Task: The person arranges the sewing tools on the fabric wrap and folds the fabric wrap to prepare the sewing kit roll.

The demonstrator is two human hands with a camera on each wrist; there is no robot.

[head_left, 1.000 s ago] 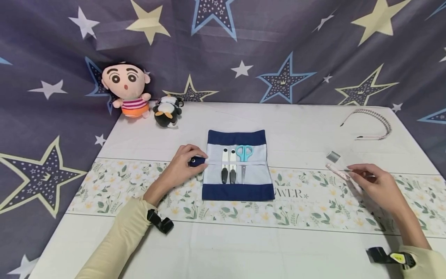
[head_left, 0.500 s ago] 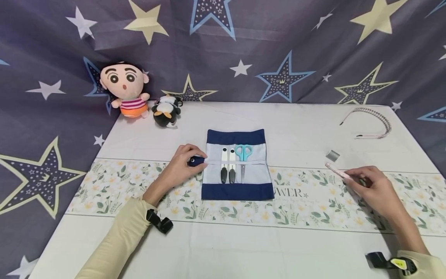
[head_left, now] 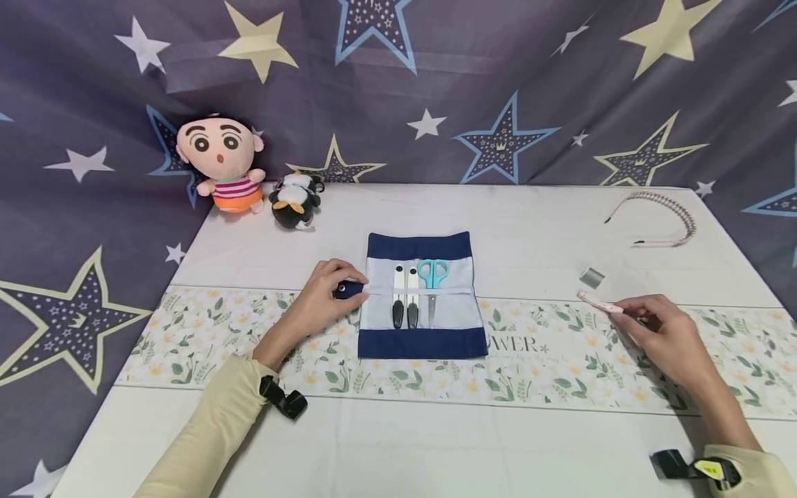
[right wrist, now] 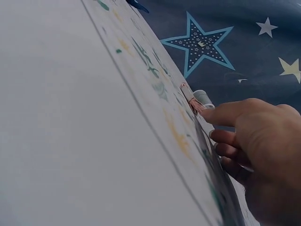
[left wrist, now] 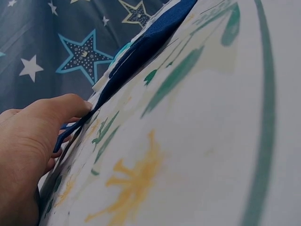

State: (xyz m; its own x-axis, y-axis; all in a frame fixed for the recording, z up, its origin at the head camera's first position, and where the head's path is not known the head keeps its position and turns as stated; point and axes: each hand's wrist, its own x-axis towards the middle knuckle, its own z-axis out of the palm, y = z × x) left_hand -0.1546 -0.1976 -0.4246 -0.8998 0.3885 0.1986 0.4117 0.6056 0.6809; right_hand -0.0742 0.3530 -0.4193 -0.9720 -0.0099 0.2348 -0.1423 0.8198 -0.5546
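Note:
A navy-and-pale-blue fabric tool roll (head_left: pixel 422 344) lies unrolled at the middle of the table. Under its white band sit two white tools (head_left: pixel 405 278) with black ends and a pair of scissors (head_left: pixel 434 275) with turquoise handles. My left hand (head_left: pixel 320 297) pinches the roll's navy tab (head_left: pixel 347 289), which has a snap button, at its left side. Over on the right, my right hand (head_left: pixel 669 339) pinches the near end of a slim pink-and-white patterned item (head_left: pixel 594 300) between thumb and fingertips. Just beyond that item is a grey thread spool (head_left: pixel 592 278).
A beaded headband (head_left: pixel 679 214) lies at the back right. At the back left are a doll (head_left: pixel 225 162) in a striped top and a plush penguin (head_left: pixel 295 200). A flower-print strip (head_left: pixel 560 387) crosses the table, and a star-patterned curtain (head_left: pixel 398 104) hangs behind.
My right hand has closed its fingertips on the slim pink-and-white item, and its near end has turned upward slightly. The left hand stays at the tab.

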